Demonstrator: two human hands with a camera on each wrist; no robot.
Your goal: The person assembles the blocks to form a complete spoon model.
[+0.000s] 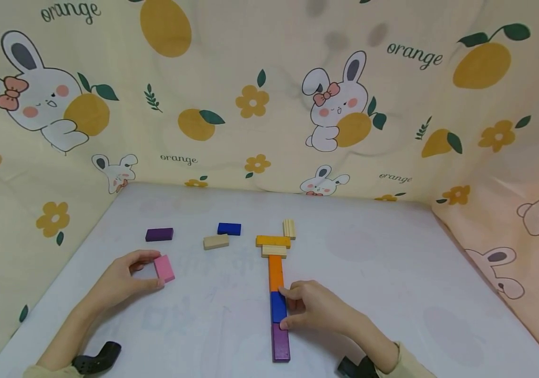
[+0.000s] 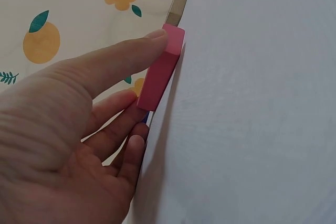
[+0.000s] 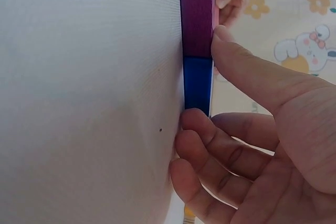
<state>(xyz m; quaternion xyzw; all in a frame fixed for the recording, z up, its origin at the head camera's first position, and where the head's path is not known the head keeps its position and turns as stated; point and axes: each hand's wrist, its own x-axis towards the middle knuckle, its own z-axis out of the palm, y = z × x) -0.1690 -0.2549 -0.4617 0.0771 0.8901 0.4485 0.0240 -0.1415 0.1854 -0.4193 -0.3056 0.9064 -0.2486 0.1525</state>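
Between thumb and fingertips, my left hand pinches a pink wooden block at the left of the table. In the left wrist view the pink block sits close to the white surface. My right hand is at a straight row of blocks, its thumb and curled fingers at the two ends of a blue block. A purple block adjoins it on the near side, an orange block on the far side. Beyond are a plain wood block and a yellow-orange block lying crosswise.
Loose on the white table lie a dark purple block, a second blue block and a plain block. A ridged plain block stands behind the row. Patterned cloth borders the table.
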